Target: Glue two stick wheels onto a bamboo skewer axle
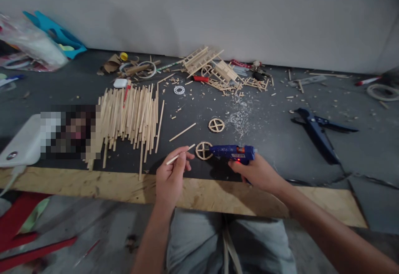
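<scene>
Pinching one short wooden stick (173, 159) between thumb and fingers is the left grip (170, 178). The right grip (249, 169) is clasping a blue glue gun (225, 152), whose front end is overlapping the rim of a spoked wooden wheel (204, 151), contact unclear; the wheel is lying on the dark table (264, 120) between the grips. Just beyond, a second wheel (216, 125) is lying beside pale strands (240, 118). Outward: a stick pile (131, 118) is lying at left, slatted assemblies (199, 62) at the back, a blue cutter (317, 134) at right.
</scene>
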Demonstrator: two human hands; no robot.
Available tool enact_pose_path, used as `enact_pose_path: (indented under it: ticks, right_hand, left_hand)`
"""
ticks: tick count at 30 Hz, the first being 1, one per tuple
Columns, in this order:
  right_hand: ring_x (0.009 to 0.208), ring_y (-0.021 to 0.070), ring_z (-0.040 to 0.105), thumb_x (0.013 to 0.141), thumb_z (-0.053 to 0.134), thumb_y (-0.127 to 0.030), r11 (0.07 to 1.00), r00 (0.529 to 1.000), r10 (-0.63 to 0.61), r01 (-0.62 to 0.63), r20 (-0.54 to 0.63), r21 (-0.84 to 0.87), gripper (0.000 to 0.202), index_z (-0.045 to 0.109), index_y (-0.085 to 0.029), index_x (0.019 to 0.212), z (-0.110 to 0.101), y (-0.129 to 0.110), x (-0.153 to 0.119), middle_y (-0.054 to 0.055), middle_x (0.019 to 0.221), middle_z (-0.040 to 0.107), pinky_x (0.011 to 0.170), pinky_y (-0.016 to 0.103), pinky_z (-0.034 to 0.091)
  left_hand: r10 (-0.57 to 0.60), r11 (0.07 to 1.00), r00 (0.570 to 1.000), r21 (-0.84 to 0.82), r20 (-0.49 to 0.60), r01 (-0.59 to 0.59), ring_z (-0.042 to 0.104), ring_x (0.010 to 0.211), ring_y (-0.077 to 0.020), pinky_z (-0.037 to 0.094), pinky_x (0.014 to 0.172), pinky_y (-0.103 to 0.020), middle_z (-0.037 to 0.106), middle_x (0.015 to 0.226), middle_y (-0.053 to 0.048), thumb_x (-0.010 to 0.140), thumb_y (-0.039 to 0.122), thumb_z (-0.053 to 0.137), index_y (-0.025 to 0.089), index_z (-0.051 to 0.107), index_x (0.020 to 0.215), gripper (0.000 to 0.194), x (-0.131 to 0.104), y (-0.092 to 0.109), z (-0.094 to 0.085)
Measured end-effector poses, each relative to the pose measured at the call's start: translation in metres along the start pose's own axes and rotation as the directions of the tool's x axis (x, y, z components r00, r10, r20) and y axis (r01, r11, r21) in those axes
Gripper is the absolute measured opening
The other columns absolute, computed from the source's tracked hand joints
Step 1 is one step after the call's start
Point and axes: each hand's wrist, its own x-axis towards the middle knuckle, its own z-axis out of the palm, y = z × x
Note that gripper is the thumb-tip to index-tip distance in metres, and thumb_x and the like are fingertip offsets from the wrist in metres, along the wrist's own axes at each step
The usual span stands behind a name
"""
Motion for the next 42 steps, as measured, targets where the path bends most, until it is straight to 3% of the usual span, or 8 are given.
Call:
enact_pose_path:
  ticks: [10,18,29,33,37,42]
  right_hand:
    - [0.044,0.0088,0.045,0.078,0.049,-0.032,0.999,0.999,-0.042,0.042,0.024,0.005,0.017,0.048,-0.019,0.068,0.000,-0.002,0.000,-0.004,0.051,0.045,0.041,0.020,0.035]
    - [0.041,0.0088,0.043,0.077,0.050,-0.034,0.999,0.999,0.031,-0.030,0.028,-0.031,0.019,0.048,-0.019,0.065,-0.004,-0.003,-0.004,-0.005,0.045,0.046,0.041,0.019,0.035]
    - [0.045,0.0089,0.044,0.076,0.052,-0.036,0.999,1.000,0.028,-0.027,0.009,-0.025,0.021,0.050,-0.018,0.064,-0.014,-0.003,-0.011,-0.004,0.047,0.047,0.042,0.019,0.035]
    - [0.044,0.0091,0.046,0.076,0.055,-0.038,0.997,1.000,0.010,-0.012,0.029,0.071,0.021,0.055,-0.017,0.074,-0.017,0.001,-0.011,-0.003,0.054,0.053,0.042,0.020,0.036]
    - [0.049,0.0097,0.050,0.074,0.060,-0.036,0.954,0.996,-0.084,0.078,0.009,0.291,0.022,0.059,-0.015,0.076,-0.029,0.000,-0.012,0.001,0.062,0.058,0.047,0.022,0.042]
    - [0.048,0.0102,0.052,0.070,0.065,-0.031,0.841,0.970,-0.064,0.180,-0.237,0.511,0.017,0.060,-0.015,0.073,-0.064,-0.010,-0.012,0.002,0.063,0.061,0.041,0.021,0.040]
  left_hand:
    - [-0.005,0.999,1.000,0.043,0.031,0.003,0.050,0.057,-0.0083,0.040,0.054,-0.021,0.064,0.076,-0.001,0.083,0.035,0.054,0.017,0.062,0.098,0.025,-0.002,0.003,0.001]
    - [-0.009,0.996,0.999,0.084,0.054,0.005,0.049,0.058,-0.0085,0.040,0.055,-0.021,0.062,0.073,0.000,0.084,0.036,0.052,0.016,0.062,0.098,0.026,-0.002,0.002,0.000]
    - [0.027,0.991,0.998,0.128,0.063,-0.035,0.052,0.061,-0.0083,0.041,0.058,-0.019,0.063,0.074,0.000,0.084,0.037,0.052,0.016,0.063,0.096,0.026,-0.003,0.002,0.001]
    - [0.021,0.990,0.997,0.139,0.079,-0.032,0.054,0.064,-0.0094,0.043,0.061,-0.020,0.064,0.075,-0.001,0.084,0.037,0.052,0.016,0.064,0.096,0.027,-0.003,0.003,0.002]
    - [0.053,0.982,0.993,0.177,0.105,-0.071,0.055,0.067,-0.0106,0.044,0.062,-0.021,0.064,0.077,-0.002,0.084,0.038,0.051,0.018,0.066,0.097,0.028,-0.003,0.002,0.001]
    - [0.160,0.950,0.979,0.249,0.125,-0.187,0.056,0.076,-0.0131,0.045,0.065,-0.022,0.062,0.092,-0.005,0.084,0.038,0.051,0.019,0.068,0.094,0.027,0.001,-0.002,0.000]
